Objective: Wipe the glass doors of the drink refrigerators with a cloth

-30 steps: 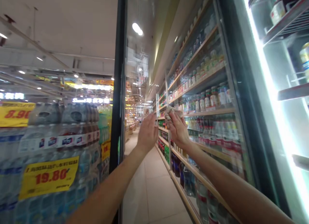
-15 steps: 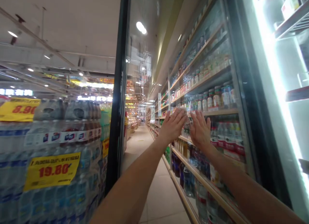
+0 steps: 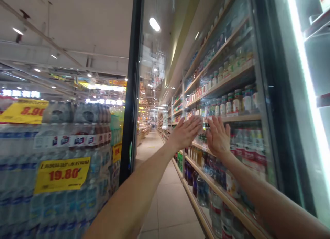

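A tall glass door (image 3: 165,94) with dark frame edges stands swung out from a lit cooler. My left hand (image 3: 186,132) is raised in front of the pane, palm toward it, fingers stretched out. Beside it, a little to the right, my right hand (image 3: 218,136) is also up and flat, its fingers spread. Both hold nothing. Whether the palms press on the glass or stay just short of it, I cannot tell. Shelves of bottles and jars (image 3: 237,101) show in the glass around the hands.
Shrink-wrapped water bottles (image 3: 64,201) are stacked at the left, with yellow price signs (image 3: 62,174). A tiled aisle floor (image 3: 167,208) runs away beyond the pane. At the far right, the cooler's bright light strip (image 3: 304,67) stands beside its shelves (image 3: 319,24).
The view has turned slightly left, so the door, cooler and bottle stack appear farther right. Both hands stay flat and raised at the glass.
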`<state>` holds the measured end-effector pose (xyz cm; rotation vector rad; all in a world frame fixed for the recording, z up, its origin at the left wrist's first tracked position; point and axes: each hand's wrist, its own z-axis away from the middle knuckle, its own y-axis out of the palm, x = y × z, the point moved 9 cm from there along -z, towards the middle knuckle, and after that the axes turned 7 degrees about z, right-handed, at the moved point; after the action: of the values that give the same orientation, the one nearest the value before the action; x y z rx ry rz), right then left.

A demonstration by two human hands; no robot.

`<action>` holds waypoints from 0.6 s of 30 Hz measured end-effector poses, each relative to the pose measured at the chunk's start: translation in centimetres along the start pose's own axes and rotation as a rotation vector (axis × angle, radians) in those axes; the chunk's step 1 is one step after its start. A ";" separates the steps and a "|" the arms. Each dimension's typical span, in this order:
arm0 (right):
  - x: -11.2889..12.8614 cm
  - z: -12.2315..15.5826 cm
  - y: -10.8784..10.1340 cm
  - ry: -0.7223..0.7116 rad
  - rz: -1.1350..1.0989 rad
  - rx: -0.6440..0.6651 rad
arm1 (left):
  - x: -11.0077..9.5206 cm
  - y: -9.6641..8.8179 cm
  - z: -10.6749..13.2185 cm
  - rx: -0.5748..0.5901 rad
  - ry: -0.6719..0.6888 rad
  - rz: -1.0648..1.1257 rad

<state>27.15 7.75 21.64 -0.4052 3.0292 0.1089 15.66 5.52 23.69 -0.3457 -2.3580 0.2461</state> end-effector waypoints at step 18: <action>0.2 0.2 -0.1 -0.015 -0.006 -0.018 | 7.5 -3.7 3.0 -0.063 -0.326 -0.072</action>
<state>27.04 7.66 21.43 -0.4131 3.0140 0.1379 7.72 4.19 27.33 -0.2662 -2.6984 0.2067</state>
